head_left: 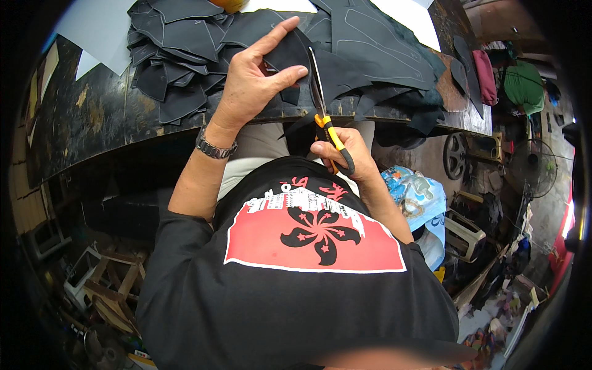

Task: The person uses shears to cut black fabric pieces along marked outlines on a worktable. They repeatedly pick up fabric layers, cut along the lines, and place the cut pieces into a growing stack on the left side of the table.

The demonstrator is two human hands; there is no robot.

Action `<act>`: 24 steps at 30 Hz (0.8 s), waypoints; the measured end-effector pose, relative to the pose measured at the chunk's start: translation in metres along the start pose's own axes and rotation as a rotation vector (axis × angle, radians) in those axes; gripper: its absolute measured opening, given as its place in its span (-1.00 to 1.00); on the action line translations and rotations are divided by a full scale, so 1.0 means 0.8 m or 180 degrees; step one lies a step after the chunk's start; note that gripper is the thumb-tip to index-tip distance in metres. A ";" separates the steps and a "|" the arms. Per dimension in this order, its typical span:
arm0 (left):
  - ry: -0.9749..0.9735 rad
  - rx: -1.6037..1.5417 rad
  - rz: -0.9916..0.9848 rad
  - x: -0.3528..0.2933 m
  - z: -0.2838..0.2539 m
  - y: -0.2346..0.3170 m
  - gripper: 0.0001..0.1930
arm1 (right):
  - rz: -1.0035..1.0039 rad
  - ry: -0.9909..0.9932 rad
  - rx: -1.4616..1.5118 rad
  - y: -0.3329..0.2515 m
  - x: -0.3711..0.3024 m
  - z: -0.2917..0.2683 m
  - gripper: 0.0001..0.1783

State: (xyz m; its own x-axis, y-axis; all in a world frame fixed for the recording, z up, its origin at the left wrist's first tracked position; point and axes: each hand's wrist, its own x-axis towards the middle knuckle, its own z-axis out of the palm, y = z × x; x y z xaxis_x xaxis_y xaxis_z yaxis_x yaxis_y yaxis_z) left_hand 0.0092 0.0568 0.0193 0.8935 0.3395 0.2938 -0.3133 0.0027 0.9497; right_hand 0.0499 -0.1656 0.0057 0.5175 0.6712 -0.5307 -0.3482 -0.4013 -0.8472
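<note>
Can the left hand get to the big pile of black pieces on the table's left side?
Probably yes: the pile lies close beside the left hand, and I can't see anything blocking the way between them.

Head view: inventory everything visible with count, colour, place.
table: one, dark, ahead
cut pieces: many, black, table's left
outlined sheets: several, black, table's right
white sheets: several, white, far side
scissors: one, yellow and black, centre
green bundle: one, green, upper right
fan: one, dark, far right
blue bundle: one, patterned blue, right of centre
stool: one, brown, lower left
clutter: uncountable, mixed, lower right
shirt: one, black, torso
wristwatch: one, dark, left wrist
left hand: one, bare, over cut pieces
right hand: one, bare, gripping scissors
</note>
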 end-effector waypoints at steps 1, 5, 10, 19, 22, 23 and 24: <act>-0.0042 -0.0074 -0.0008 -0.001 0.002 0.001 -0.34 | -0.0050 -0.0038 0.0104 0.001 0.000 0.002 -0.64; -0.0088 0.0017 -0.0060 -0.010 0.019 0.002 -0.31 | -0.0331 -0.0061 0.0336 0.001 0.009 0.001 -0.61; -0.0026 0.0027 0.0115 -0.009 0.023 0.000 -0.25 | -0.0428 -0.0077 0.0434 0.002 0.003 -0.001 -0.62; -0.0330 0.0529 0.0159 0.000 -0.008 -0.006 -0.26 | -0.0120 -0.0120 -0.0136 -0.002 -0.005 -0.012 -0.65; 0.0051 0.0177 0.0009 0.000 -0.007 -0.010 -0.29 | -0.0085 -0.0129 -0.0117 0.001 -0.002 -0.005 -0.66; 0.0191 -0.0124 -0.0123 -0.001 -0.005 -0.011 -0.30 | -0.0057 -0.0113 -0.0072 0.002 -0.002 -0.002 -0.65; 0.0254 -0.0102 -0.0043 0.001 -0.003 -0.011 -0.30 | -0.0029 -0.0098 -0.0002 0.003 -0.001 0.001 -0.65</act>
State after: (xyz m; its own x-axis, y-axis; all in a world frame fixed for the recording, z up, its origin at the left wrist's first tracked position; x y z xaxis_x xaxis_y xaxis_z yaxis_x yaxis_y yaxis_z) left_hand 0.0124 0.0592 0.0108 0.8696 0.4132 0.2703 -0.3127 0.0374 0.9491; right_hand 0.0479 -0.1669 0.0039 0.4963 0.6938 -0.5219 -0.3432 -0.3955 -0.8520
